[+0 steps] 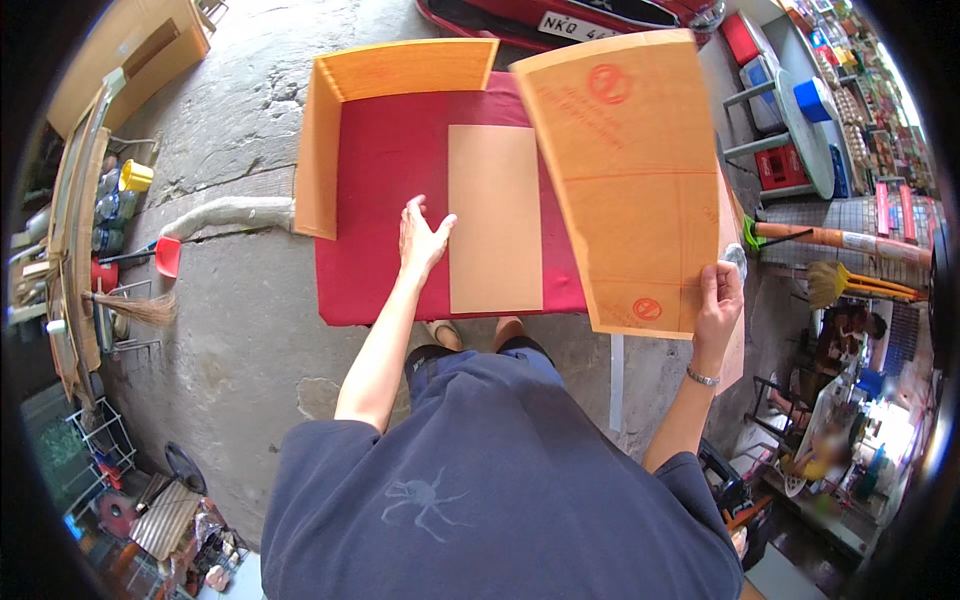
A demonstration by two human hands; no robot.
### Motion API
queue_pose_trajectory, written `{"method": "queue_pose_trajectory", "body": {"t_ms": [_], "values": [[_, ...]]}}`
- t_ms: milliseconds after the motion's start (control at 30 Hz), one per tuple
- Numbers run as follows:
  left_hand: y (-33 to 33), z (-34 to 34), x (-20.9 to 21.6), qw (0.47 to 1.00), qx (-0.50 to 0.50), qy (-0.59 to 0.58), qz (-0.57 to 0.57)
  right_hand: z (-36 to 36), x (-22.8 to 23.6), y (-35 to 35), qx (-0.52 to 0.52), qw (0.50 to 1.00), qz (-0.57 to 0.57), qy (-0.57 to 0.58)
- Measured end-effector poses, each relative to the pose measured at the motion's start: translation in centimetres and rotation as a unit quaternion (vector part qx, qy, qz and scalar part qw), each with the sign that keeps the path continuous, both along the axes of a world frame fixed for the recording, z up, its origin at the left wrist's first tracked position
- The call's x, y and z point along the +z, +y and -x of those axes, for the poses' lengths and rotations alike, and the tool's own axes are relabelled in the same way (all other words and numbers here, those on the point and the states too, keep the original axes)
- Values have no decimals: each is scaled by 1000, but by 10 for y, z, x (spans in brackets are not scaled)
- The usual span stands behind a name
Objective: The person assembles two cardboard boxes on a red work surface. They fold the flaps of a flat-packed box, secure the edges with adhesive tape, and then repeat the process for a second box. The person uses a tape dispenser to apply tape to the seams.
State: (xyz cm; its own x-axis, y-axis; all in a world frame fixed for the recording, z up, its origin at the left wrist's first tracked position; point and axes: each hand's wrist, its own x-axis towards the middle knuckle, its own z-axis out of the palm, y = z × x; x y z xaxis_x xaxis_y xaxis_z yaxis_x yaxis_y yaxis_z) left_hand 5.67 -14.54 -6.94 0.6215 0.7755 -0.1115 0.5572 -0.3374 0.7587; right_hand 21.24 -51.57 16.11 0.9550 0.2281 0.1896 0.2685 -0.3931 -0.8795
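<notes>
My right hand (pixel 718 303) grips the lower right corner of a large brown cardboard sheet (pixel 640 200) with red printed marks and a crease across it. The sheet is raised and tilted over the right side of a table with a dark red cloth (pixel 390 150). A smaller plain cardboard piece (pixel 495 220) lies flat on the cloth. Just left of that piece, my left hand (pixel 422 238) is held with fingers apart, holding nothing. An upright folded cardboard panel (pixel 400 70) stands along the table's far and left edges.
A red car (pixel 500 25) is parked beyond the table. Stacked boards (pixel 80 230) and a large carton (pixel 130 60) stand at left. To the right are a round grey table (pixel 815 150), a broom (pixel 830 285) and crowded shelves. A person (pixel 850 335) sits at far right.
</notes>
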Motion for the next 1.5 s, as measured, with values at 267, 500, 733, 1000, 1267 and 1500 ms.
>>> {"method": "queue_pose_trajectory", "body": {"t_ms": [267, 500, 733, 1000, 1267, 1500], "values": [[-9, 143, 97, 866, -21, -304, 396, 71, 5, 99, 202, 973, -51, 99], [-9, 229, 158, 796, -32, -483, 363, 102, -39, 196, 350, 878, -165, 282], [-17, 269, 196, 842, 91, -447, 287, 127, -74, 292, 464, 829, -43, 309], [-18, 270, 155, 846, 289, -332, 300, 165, -84, 269, 637, 763, 105, -20], [-1, 241, 112, 840, 309, -282, 346, 194, -66, 191, 641, 738, 209, -28], [18, 206, 101, 848, 317, -267, 331, 196, -111, 206, 503, 832, 181, -149]]}}
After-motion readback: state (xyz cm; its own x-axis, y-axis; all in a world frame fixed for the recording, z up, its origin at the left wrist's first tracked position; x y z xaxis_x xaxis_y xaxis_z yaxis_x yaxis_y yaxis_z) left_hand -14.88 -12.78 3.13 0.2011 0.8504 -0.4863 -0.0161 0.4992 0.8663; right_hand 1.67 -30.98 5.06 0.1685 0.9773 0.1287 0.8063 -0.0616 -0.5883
